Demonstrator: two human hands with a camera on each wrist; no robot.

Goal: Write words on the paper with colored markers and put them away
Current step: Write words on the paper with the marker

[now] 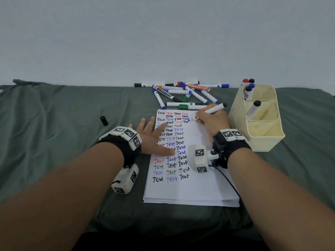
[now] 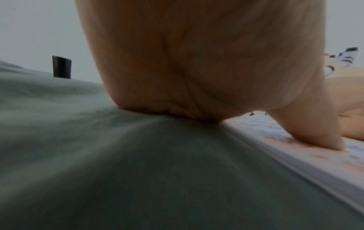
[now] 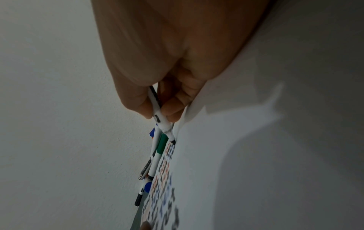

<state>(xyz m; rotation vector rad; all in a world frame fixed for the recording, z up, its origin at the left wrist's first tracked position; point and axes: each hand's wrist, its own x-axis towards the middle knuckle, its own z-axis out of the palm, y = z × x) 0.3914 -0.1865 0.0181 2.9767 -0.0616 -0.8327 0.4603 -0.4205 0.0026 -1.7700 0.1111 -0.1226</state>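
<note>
Pinching one black marker (image 1: 210, 111), right hand (image 1: 211, 122); left hand (image 1: 151, 136) flat, five markers (image 1: 248, 87) stowed.

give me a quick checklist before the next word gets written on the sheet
1. Marker gripped by right hand: ok, fingers pinch the barrel.
2. Tip uncapped and at the paper: ok, black tip sits at the fourth row's end.
3. Left hand steadying the sheet: ok, spread flat, thumb and fingers on the paper's left edge.
4. Blank space left: ok, right side is bare.
5. Black cap within reach: ok, it lies on the green cloth left of the left hand.
6. Organizer has room: ok, nearest compartment looks empty.
</note>
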